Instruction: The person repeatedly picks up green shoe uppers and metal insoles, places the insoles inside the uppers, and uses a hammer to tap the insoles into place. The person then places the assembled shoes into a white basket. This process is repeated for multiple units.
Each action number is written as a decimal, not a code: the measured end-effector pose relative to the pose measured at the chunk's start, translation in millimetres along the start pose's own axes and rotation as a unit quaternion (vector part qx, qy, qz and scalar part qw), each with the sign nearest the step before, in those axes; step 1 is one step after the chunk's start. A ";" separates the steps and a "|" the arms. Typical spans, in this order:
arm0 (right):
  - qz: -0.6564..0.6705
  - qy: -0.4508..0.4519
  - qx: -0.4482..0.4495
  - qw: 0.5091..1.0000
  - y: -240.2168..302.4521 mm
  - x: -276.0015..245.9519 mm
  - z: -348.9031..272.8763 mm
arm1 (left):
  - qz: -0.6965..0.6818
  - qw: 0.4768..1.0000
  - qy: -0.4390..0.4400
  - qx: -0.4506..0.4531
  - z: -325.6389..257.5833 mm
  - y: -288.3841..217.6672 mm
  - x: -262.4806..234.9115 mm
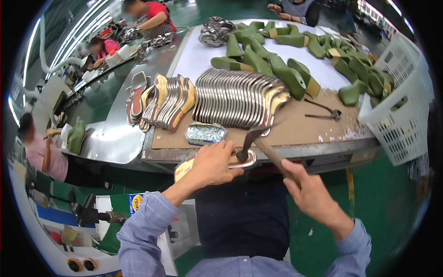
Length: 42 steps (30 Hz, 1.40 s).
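Observation:
At the near edge of the bench, my left hand (213, 162) grips a shoe insole (184, 168), cream on one part and with a pale metallic rim on the right. My palm and fingers cover most of it. In my right hand (308, 190), fingers wrap round the wooden handle of a hammer (273, 154). Its dark head is over the insole's right end, close beside my left fingers; whether it touches cannot be made out. Just beyond my left hand stands an open small box of shiny tacks (206, 134). Behind it, a long row of silver-edged insoles (235, 98) stands on edge.
Green shoe lasts (254, 60) spread over the far bench, beside a bundle of dark metallic pieces (216, 31). Pincers (325, 111) lie on the brown board (295, 131). A white perforated basket (399, 104) leans at the right. More insoles (168, 101) stand left. Other people work beyond.

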State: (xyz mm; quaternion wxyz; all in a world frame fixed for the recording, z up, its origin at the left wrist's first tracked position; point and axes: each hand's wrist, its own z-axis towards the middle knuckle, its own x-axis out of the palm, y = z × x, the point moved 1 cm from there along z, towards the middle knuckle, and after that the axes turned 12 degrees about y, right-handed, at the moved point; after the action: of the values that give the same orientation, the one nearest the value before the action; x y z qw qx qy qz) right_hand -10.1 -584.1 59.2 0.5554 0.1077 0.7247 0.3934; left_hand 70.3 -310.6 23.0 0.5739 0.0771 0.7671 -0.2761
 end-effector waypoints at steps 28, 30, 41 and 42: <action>-0.032 -0.211 0.036 0.976 -137.8 5.7 109.6 | -0.419 0.615 -0.665 -0.071 -148.5 230.3 -73.6; -0.012 -0.189 0.108 0.976 -120.9 13.7 156.0 | -0.291 0.620 -0.713 -0.153 -177.8 302.3 -29.6; 0.062 -0.354 0.101 0.928 -138.2 5.6 220.1 | 0.132 0.702 -0.611 -0.341 -147.4 319.9 -22.6; 0.106 -0.365 0.122 0.917 -129.1 -1.9 204.5 | 0.033 0.744 -0.578 -0.333 -116.1 270.8 -39.1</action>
State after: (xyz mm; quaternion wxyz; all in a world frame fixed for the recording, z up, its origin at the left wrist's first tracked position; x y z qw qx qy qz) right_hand 208.8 -579.2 -43.6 0.7185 0.3873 0.4985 0.2919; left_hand 103.7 -17.1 -9.8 0.9052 -0.2683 0.3286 0.0243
